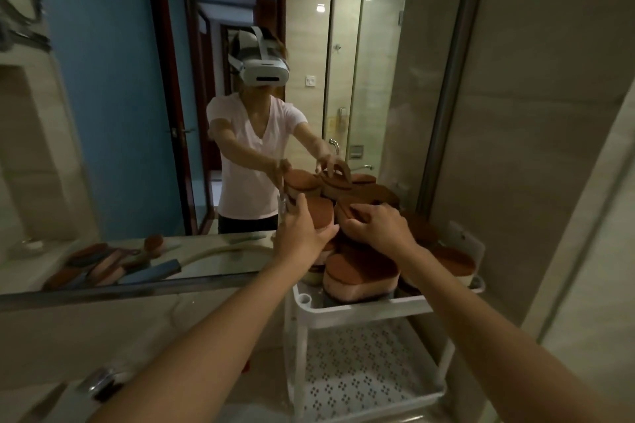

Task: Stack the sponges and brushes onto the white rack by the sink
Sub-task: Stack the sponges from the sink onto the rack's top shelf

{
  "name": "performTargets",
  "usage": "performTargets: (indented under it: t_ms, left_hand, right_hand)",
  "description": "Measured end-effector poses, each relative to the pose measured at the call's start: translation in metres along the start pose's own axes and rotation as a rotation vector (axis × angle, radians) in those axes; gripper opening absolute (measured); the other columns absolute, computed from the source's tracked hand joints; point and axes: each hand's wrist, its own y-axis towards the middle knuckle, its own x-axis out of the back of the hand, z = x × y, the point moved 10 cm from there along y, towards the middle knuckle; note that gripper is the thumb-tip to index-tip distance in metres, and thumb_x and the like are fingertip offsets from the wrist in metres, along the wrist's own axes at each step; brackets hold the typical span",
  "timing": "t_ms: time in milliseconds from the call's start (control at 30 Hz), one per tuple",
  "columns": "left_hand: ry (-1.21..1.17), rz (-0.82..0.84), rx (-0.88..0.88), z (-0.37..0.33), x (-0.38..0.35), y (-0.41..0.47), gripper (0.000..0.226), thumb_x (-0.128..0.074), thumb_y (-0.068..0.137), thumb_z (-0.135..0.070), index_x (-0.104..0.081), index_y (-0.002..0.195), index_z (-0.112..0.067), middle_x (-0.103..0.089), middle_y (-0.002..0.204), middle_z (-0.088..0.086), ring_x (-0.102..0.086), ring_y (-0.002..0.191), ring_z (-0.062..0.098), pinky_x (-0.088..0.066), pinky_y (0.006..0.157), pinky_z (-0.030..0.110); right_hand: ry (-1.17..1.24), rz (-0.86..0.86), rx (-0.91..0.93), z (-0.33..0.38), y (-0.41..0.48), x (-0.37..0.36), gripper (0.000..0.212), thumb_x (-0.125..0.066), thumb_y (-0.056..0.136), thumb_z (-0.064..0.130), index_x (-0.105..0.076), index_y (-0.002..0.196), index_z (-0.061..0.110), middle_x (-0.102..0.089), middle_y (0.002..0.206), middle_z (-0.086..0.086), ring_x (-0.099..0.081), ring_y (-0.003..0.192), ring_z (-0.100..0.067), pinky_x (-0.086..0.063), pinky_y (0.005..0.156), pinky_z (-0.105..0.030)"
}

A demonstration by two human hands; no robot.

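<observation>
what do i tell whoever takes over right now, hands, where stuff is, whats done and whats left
Left hand: grips a sponge at the side of the pile.
Right hand: fingers curled on a brush atop the pile.
Pile: sponges and brushes heaped on the top tier of the white rack.
Done: a tall heap is stacked.
Left: seat these two. The mirror shows loose pieces on the counter to bring over.

Rack [360, 307] stands right of the counter [171, 319], with the mirror [120, 113] behind it and the wall [532, 148] to its right. Sponges [360, 271] lie heaped on its top shelf, above the lower shelf [364, 364]. Left hand [302, 230] grips a sponge [321, 213] at the heap's left side; right hand [381, 227] rests on top of the heap.
</observation>
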Motion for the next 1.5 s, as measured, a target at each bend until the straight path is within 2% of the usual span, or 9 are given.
performTargets:
  t_ms: [100,233,400,567,767,833,1000,1300,1500]
  left_hand:
    - [0.020,0.089,0.020,0.006,-0.006,0.001,0.093,-0.063,0.078,-0.050,-0.010,0.149,-0.020,-0.043,0.143,0.014,-0.047,0.127,0.032,-0.044,0.101,0.041]
    - [0.039,0.185,-0.002,0.010,-0.010,-0.002,0.110,-0.073,0.074,-0.031,0.007,0.150,-0.027,-0.034,0.149,0.012,-0.043,0.131,0.030,-0.043,0.101,0.037]
    - [0.136,0.141,-0.122,-0.006,-0.003,-0.007,0.093,-0.072,0.078,-0.030,-0.013,0.149,-0.027,-0.043,0.141,0.013,-0.044,0.128,0.031,-0.041,0.100,0.036]
    - [0.271,0.077,-0.216,-0.017,-0.003,-0.003,0.074,-0.071,0.079,-0.033,-0.034,0.142,-0.022,-0.058,0.129,0.013,-0.054,0.119,0.030,-0.048,0.094,0.037]
    - [0.140,0.265,-0.149,-0.001,-0.026,-0.006,0.082,-0.055,0.089,-0.044,-0.005,0.151,-0.026,-0.025,0.152,0.016,-0.031,0.138,0.032,-0.032,0.109,0.037]
    - [0.116,0.272,-0.136,0.003,-0.028,-0.005,0.078,-0.051,0.091,-0.043,-0.003,0.151,-0.027,-0.019,0.154,0.015,-0.026,0.140,0.031,-0.028,0.111,0.037]
    - [0.132,0.222,-0.155,0.002,-0.026,-0.005,0.073,-0.052,0.091,-0.040,-0.011,0.150,-0.029,-0.028,0.150,0.017,-0.031,0.137,0.032,-0.030,0.109,0.037]
    - [0.122,0.137,-0.129,0.002,-0.021,-0.006,0.070,-0.055,0.089,-0.041,-0.021,0.148,-0.024,-0.036,0.143,0.018,-0.038,0.131,0.034,-0.036,0.105,0.038]
    - [0.159,0.164,-0.160,-0.004,-0.021,-0.002,0.072,-0.063,0.084,-0.040,-0.028,0.144,-0.020,-0.037,0.141,0.016,-0.042,0.128,0.032,-0.039,0.103,0.038]
  right_hand:
    - [-0.071,0.059,0.001,-0.008,0.007,-0.011,0.051,-0.048,0.089,0.049,-0.045,0.136,0.029,-0.050,0.132,-0.015,-0.052,0.116,-0.033,-0.043,0.092,-0.036]
    - [-0.096,0.155,0.008,-0.011,0.012,-0.020,0.053,-0.041,0.092,0.050,-0.037,0.141,0.031,-0.034,0.143,-0.017,-0.040,0.127,-0.039,-0.035,0.105,-0.041]
    - [-0.075,0.219,0.010,-0.013,0.015,-0.022,0.052,-0.038,0.094,0.049,-0.033,0.143,0.033,-0.022,0.151,-0.014,-0.030,0.136,-0.036,-0.027,0.111,-0.039]
    - [-0.044,0.219,0.021,-0.013,0.012,-0.019,0.053,-0.039,0.094,0.050,-0.033,0.143,0.033,-0.024,0.150,-0.012,-0.032,0.135,-0.034,-0.028,0.109,-0.037]
    - [-0.018,0.194,0.015,-0.015,0.013,-0.017,0.052,-0.040,0.094,0.050,-0.035,0.142,0.032,-0.029,0.148,-0.012,-0.036,0.132,-0.032,-0.031,0.108,-0.036]
    - [-0.010,0.183,0.012,-0.017,0.015,-0.016,0.051,-0.041,0.093,0.049,-0.037,0.141,0.032,-0.032,0.146,-0.012,-0.038,0.130,-0.032,-0.032,0.107,-0.037]
    - [0.065,0.106,0.020,-0.015,0.015,-0.010,0.047,-0.042,0.093,0.045,-0.042,0.138,0.031,-0.040,0.144,-0.010,-0.044,0.126,-0.031,-0.037,0.104,-0.038]
    - [-0.111,0.154,0.049,-0.011,0.008,-0.020,0.051,-0.038,0.094,0.050,-0.034,0.142,0.034,-0.026,0.149,-0.014,-0.035,0.132,-0.039,-0.032,0.108,-0.043]
    - [-0.241,0.220,0.108,0.003,0.006,-0.022,0.049,-0.039,0.095,0.044,-0.035,0.142,0.028,-0.031,0.143,-0.016,-0.037,0.128,-0.040,-0.035,0.106,-0.046]
